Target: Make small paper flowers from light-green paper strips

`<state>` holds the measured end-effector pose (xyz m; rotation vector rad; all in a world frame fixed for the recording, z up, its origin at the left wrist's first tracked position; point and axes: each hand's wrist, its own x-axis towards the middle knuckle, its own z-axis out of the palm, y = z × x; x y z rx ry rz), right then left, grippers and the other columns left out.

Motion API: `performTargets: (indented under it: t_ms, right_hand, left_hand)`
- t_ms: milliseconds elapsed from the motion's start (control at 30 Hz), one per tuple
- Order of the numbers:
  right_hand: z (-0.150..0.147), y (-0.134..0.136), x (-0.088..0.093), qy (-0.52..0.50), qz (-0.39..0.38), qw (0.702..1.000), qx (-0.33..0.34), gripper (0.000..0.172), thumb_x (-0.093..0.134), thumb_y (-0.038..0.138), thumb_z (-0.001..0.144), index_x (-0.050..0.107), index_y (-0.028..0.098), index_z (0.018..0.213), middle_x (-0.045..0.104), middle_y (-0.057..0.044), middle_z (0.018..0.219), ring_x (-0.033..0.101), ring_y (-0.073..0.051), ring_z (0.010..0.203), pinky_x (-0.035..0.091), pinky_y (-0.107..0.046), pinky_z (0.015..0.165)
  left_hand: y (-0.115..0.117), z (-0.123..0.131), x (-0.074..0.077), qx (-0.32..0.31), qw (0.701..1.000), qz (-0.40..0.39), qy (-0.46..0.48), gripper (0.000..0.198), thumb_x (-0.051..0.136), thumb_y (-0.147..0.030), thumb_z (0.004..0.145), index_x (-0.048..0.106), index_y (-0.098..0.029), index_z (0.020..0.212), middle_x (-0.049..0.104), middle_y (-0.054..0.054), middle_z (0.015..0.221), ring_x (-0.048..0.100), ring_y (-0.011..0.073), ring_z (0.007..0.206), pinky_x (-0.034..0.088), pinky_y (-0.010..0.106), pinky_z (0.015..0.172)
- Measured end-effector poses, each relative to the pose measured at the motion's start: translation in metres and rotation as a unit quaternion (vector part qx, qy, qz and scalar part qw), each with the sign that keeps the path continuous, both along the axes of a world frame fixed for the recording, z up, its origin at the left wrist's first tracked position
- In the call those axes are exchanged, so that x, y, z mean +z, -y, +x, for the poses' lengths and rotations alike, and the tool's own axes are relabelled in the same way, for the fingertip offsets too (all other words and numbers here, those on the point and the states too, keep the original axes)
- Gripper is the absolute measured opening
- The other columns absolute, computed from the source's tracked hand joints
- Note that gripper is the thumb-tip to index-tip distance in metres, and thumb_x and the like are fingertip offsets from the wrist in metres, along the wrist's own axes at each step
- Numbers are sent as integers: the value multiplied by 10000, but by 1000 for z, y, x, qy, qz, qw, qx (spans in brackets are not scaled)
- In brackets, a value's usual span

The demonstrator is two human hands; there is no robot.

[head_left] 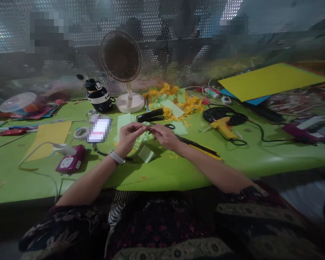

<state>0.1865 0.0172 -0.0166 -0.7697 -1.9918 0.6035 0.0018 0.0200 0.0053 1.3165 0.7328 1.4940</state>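
Observation:
My left hand (130, 137) and my right hand (164, 136) meet above the green table (178, 166), fingertips pinched together on a small pale green paper piece (147, 128) held between them. A white band sits on my left wrist. Under the hands lie pale green paper squares (146, 154), with more green sheets (124, 121) just behind. Black-handled scissors (169, 126) lie just beyond my right hand, and a black stapler (150, 115) lies behind them.
A small fan (121, 65) stands at the back, beside a black bottle (99, 95). A phone (98, 130), tape roll (80, 133) and pink device (70, 162) lie left. A yellow glue gun (222, 126), yellow paper scraps (176, 99) and large yellow sheet (271, 79) lie right.

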Motion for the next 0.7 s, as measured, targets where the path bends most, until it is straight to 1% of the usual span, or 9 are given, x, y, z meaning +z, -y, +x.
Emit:
performTargets:
  t_ms: [133,333,467,600,700]
  right_hand:
    - [1,-1,0,5,19,1000,-2,254,461,366,1029,667,225,1073,632,-83,933,620,-217,838,600,-440,775]
    - [1,-1,1,24,14,1000,-7,277,443,373,1037,674,223,1060,610,-74,901,606,-217,846,581,-424,794]
    - [2,0,4,37,9,999,-10,313,417,391,1044,669,210,1090,633,-84,939,608,-220,875,567,-416,811]
    - [3,4,9,46,7,999,-20,278,413,342,1040,637,205,1129,669,-86,995,618,-208,899,535,-375,806]
    - [3,6,13,57,12,998,-38,256,424,328,1027,627,192,1102,680,-79,976,614,-192,865,505,-345,789]
  left_hand:
    - [0,-1,-1,5,1000,-20,-5,305,947,-372,566,754,-181,706,747,31,747,700,148,712,580,304,726]
    - [-1,-1,-2,3,999,-29,-14,303,944,-371,567,768,-182,725,762,37,757,715,160,724,590,321,749]
    - [-2,-2,-4,7,1000,-17,-11,282,941,-359,574,772,-187,719,766,31,752,718,161,722,590,313,741]
    - [-3,-2,-4,3,1000,-12,-9,276,939,-361,581,768,-190,714,765,32,747,715,151,707,587,297,720]
    - [-3,-1,-3,8,1000,-19,-2,297,945,-374,567,758,-187,701,759,30,727,714,150,702,587,297,718]
